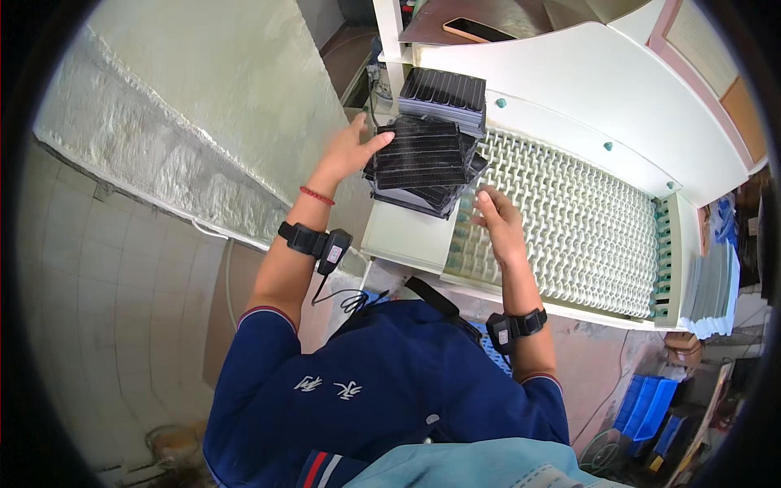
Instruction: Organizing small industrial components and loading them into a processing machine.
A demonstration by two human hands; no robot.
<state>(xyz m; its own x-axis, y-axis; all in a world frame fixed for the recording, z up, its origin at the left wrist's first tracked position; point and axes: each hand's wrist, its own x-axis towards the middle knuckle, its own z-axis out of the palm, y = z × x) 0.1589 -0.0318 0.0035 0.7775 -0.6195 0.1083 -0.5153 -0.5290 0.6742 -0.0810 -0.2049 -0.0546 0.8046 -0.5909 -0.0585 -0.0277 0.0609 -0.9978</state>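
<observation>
A stack of thin black square panels with fine pale lines (pixel 419 154) sits on the white ledge at the end of a machine. Its sheets lie askew, some turned against the others. At the stack's left edge is my left hand (pixel 351 150), fingers spread, thumb reaching over the top panel's corner; whether it touches cannot be told. My right hand (pixel 502 224) hovers over the near left part of the roller bed, right of the stack. Its fingers are slightly bent and apart, with nothing seen in them. Behind stands a neater stack of similar black panels (pixel 443 88).
White rollers (pixel 569 228) fill the machine bed to the right, under a white side panel (pixel 561 81). A phone (pixel 478 31) lies on top at the back. Grey-blue sheets (pixel 714 285) stand at the far right, above blue crates (pixel 645 407). A large pale slab (pixel 203 89) rises at left.
</observation>
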